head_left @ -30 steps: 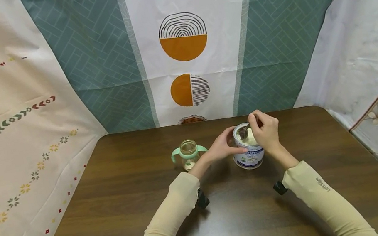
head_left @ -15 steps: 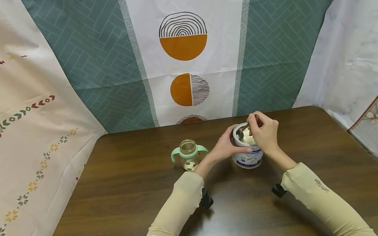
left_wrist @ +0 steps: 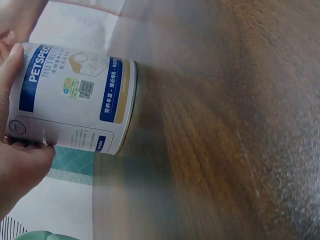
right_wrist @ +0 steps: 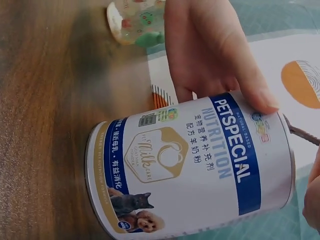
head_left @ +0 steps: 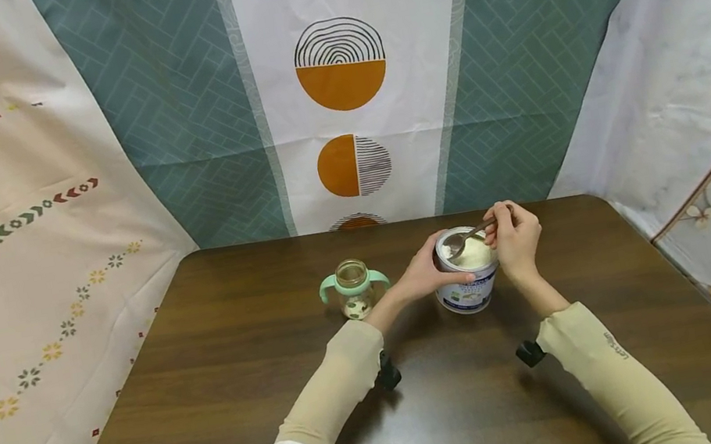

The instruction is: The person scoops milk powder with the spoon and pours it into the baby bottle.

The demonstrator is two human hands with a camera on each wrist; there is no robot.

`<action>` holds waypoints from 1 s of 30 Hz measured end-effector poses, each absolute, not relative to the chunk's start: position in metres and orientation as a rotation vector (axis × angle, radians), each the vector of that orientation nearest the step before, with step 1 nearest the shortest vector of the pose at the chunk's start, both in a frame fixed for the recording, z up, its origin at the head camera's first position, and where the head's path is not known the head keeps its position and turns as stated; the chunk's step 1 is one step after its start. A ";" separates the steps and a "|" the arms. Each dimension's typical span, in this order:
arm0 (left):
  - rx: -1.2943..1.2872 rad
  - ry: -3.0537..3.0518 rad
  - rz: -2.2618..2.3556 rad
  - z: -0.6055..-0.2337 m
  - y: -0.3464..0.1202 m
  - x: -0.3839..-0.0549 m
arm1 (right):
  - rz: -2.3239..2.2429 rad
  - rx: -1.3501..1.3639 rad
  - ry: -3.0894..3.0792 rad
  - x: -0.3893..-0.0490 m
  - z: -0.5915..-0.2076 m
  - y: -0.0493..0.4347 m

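Note:
A white and blue milk powder can [head_left: 466,291] stands on the table, its top uncovered and pale powder [head_left: 475,252] inside. My left hand [head_left: 423,273] grips the can around its left side, thumb across the front, as the right wrist view also shows for the can [right_wrist: 200,165]. With its fingertips my right hand [head_left: 517,237] pinches the handle of a metal spoon [head_left: 456,244] above the can's right rim. The spoon's bowl lies over the can's opening at the left, close to the powder. In the left wrist view the can [left_wrist: 70,95] appears sideways.
Left of the can, a baby bottle [head_left: 357,303] with green handles stands uncapped on the brown table [head_left: 253,367], something pale in its bottom. My left forearm passes just in front of it. Patterned cloths [head_left: 202,122] hang behind the table and at both sides.
My right hand has moved slightly right and up. The spoon's bowl, earlier deeper and steeper in the can, now lies flatter and higher across the opening. My left hand keeps its grip.

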State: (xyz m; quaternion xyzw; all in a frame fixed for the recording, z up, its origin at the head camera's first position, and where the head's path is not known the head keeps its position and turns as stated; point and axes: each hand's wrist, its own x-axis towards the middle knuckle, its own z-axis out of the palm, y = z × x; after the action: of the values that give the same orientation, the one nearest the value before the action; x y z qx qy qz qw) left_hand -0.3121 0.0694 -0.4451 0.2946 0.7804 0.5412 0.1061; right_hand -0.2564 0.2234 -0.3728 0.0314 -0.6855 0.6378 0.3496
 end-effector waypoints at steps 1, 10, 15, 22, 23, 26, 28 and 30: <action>0.869 2.304 1.589 -0.445 0.069 -0.312 | 1.683 0.062 -1.761 -0.258 -0.374 0.225; 0.870 2.330 1.579 -0.445 0.069 -0.312 | 2.072 -0.219 -1.473 -0.284 -0.403 0.245; 0.852 2.344 1.564 -0.444 0.069 -0.312 | 2.337 -0.408 -1.253 -0.290 -0.406 0.256; 0.829 2.344 1.570 -0.444 0.069 -0.312 | 2.671 -0.520 -1.035 -0.287 -0.403 0.265; 0.827 2.348 1.568 -0.444 0.069 -0.313 | 2.718 -0.518 -1.003 -0.286 -0.403 0.266; 0.820 2.359 1.564 -0.443 0.069 -0.313 | 2.831 -0.513 -0.916 -0.286 -0.402 0.269; 0.815 2.369 1.553 -0.443 0.069 -0.313 | 2.888 -0.504 -0.853 -0.286 -0.401 0.271; 0.811 2.380 1.540 -0.443 0.070 -0.313 | 2.916 -0.488 -0.814 -0.286 -0.399 0.271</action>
State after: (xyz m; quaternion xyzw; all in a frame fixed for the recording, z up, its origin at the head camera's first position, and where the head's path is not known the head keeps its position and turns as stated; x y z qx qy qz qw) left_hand -0.3127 0.0697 -0.4428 0.2739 0.8035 0.5198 0.0962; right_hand -0.2864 0.2709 -0.3994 -0.1592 -0.2653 0.9502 0.0377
